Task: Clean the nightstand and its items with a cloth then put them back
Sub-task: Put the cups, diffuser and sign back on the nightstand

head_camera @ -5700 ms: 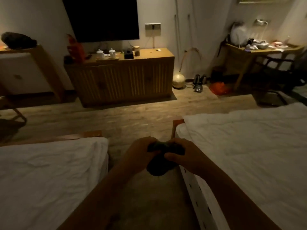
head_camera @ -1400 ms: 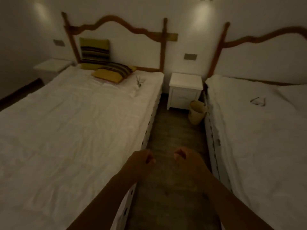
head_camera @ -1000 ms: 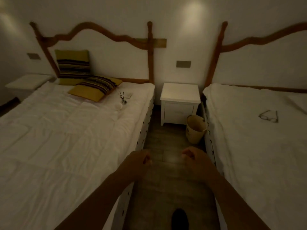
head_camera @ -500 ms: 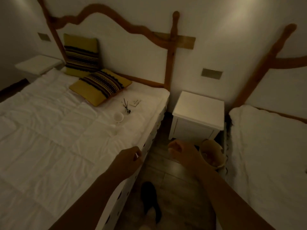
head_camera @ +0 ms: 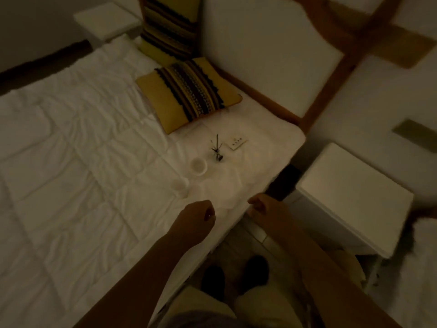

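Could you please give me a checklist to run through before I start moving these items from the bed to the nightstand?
1. Hands free: left hand and right hand hold nothing: ok.
2. Nightstand close by, right of the bed: ok.
3. Cup upright on the bed: ok.
4. Glass beside the cup upright: cannot tell, too blurred.
5. Stick holder steady on the soft bedding: cannot tell.
6. Card lying flat, apart from the stick holder: ok.
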The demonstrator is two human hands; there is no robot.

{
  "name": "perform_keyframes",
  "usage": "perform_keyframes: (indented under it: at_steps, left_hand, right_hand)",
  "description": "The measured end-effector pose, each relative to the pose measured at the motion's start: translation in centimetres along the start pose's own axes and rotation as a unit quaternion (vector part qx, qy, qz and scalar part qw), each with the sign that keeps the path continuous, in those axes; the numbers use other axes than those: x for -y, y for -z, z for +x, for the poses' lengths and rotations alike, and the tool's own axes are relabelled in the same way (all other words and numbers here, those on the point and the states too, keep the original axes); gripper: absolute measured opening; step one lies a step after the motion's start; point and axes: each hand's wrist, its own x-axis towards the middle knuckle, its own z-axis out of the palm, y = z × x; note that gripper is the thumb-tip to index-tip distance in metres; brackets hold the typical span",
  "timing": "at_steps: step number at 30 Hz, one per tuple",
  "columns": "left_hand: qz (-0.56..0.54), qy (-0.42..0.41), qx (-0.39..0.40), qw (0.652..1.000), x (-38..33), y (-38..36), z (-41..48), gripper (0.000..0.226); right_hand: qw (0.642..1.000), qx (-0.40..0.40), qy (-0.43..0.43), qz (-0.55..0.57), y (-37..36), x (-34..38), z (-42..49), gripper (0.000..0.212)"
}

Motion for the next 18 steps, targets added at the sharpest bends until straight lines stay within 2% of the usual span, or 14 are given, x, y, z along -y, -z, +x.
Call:
perform_keyframes:
  at_steps: [4,7,11,15,18]
  left_hand:
    - [-0.023,0.082,-0.031,0.996,3.0,-1.4,4.3,0.009]
    - [-0.054,0.179,-0.077,0.979,6.0,-3.5,7.0,0.022]
    - [-0.106,0.272,-0.151,0.944,9.3,-6.6,9.7,0.047]
    - [-0.126,0.311,-0.211,0.918,12.9,-9.6,13.7,0.079]
    - [-0.084,0.306,-0.234,0.919,15.8,-10.8,17.2,0.095]
  right_hand:
    - [0.996,0.062,0.055,-0.015,-1.3,-0.7,9.1,0.025]
    - [0.987,0.116,0.104,-0.049,-3.8,-1.3,15.8,0.041]
    - [0.969,0.146,0.167,-0.113,-7.2,-1.9,22.9,0.06]
    - [0.93,0.155,0.238,-0.232,-11.2,-2.1,29.7,0.072]
    - [0.89,0.141,0.282,-0.33,-14.3,-2.5,33.5,0.085]
